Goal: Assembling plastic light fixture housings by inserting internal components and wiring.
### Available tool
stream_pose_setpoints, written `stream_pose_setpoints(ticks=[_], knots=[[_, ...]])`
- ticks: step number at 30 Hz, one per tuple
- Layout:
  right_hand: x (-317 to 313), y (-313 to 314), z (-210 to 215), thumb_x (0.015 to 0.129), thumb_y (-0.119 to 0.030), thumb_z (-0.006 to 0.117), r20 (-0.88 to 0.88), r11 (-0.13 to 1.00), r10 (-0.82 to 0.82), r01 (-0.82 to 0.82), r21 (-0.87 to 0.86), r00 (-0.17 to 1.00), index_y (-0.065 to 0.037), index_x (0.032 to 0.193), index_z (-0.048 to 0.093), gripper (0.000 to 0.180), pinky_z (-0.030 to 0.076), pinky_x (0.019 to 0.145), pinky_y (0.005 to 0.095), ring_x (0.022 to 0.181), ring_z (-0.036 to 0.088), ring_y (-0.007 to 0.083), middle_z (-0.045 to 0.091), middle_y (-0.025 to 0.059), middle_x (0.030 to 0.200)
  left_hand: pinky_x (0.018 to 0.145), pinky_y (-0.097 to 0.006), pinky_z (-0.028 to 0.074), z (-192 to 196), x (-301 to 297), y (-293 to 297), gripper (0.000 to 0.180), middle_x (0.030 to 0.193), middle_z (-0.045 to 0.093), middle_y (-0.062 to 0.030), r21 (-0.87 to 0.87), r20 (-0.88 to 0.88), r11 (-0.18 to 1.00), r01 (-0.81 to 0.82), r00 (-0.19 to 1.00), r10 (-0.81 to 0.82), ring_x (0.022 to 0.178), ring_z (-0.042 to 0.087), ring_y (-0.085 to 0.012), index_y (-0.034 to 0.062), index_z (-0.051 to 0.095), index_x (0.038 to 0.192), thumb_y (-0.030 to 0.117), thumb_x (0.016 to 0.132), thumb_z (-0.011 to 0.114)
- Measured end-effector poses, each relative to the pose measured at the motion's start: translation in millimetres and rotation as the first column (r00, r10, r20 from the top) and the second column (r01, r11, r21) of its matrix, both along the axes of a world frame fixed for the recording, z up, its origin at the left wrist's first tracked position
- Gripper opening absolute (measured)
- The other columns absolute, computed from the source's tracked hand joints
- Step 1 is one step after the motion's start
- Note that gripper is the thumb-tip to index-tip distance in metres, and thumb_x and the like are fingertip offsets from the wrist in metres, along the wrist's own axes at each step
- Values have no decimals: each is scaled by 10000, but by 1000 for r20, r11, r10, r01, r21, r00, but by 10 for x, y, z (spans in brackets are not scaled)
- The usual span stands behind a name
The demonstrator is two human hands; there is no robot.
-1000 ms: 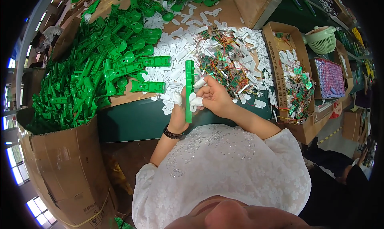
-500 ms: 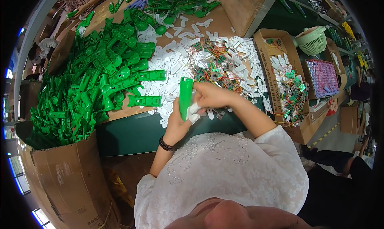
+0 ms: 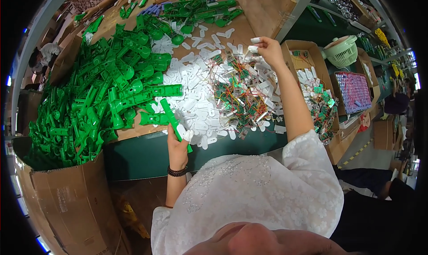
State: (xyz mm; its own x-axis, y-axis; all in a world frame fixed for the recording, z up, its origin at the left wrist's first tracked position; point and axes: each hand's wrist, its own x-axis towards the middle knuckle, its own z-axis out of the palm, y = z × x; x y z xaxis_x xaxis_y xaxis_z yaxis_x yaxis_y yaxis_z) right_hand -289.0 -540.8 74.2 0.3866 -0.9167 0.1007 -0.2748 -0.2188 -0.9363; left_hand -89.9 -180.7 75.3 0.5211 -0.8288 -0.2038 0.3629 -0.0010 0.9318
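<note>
My left hand (image 3: pixel 178 150) is closed around a long green plastic casing (image 3: pixel 170 112), tilted up and to the left. A small white plastic piece (image 3: pixel 181 130) lies against the casing by the thumb, whose tip has a white covering. My right hand (image 3: pixel 271 53) is raised over the far right of the table, above a heap of green circuit boards with red and yellow wires (image 3: pixel 243 94). Its thumb and forefinger, also white-tipped, are apart, and nothing shows between them. White plastic pieces (image 3: pixel 189 85) lie piled between the hands.
Green casings (image 3: pixel 129 72) are heaped along the left, down to a large cardboard box (image 3: pixel 71 197). On the right stand a carton of wired boards (image 3: pixel 290 54), a pale green basket (image 3: pixel 341 53) and a tray of purple-pink parts (image 3: pixel 354 89). Another person's arm (image 3: pixel 100 5) shows at far left.
My right hand has left the green casing and moved up and right, over the wired boards. The left hand has shifted left and down, and the casing has turned edge-on and tilted left.
</note>
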Motion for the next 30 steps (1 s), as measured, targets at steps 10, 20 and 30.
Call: stream_pose_setpoints(ticks=[10,20,30], knots=[[-33,974,861,754,-12,645,625,971,-74,-87,224,777,-31,910,583,169,482,587,217,711,597,90,625,46,823,656,-216,403,324,-144,-259,387,821,521,-8,-110,191,994,-29,980,49,712,482,-81,42,457,995,-36,679,667],[517,1903,712,814,-68,595,557,706,156,-487,515,815,-63,912,533,116,436,442,208,605,541,71,564,6,779,666,-264,486,725,-256,-650,402,922,632,-91,-385,824,874,298,536,180,791,620,-181,46,500,947,27,630,746],[481,2144,667,885,-158,511,728,531,219,-706,469,649,-35,1154,399,317,561,698,353,926,568,175,528,98,1011,673,-247,479,553,-174,-574,313,836,608,-57,-295,383,955,-1,916,119,748,587,-120,-1,468,947,-22,702,662]])
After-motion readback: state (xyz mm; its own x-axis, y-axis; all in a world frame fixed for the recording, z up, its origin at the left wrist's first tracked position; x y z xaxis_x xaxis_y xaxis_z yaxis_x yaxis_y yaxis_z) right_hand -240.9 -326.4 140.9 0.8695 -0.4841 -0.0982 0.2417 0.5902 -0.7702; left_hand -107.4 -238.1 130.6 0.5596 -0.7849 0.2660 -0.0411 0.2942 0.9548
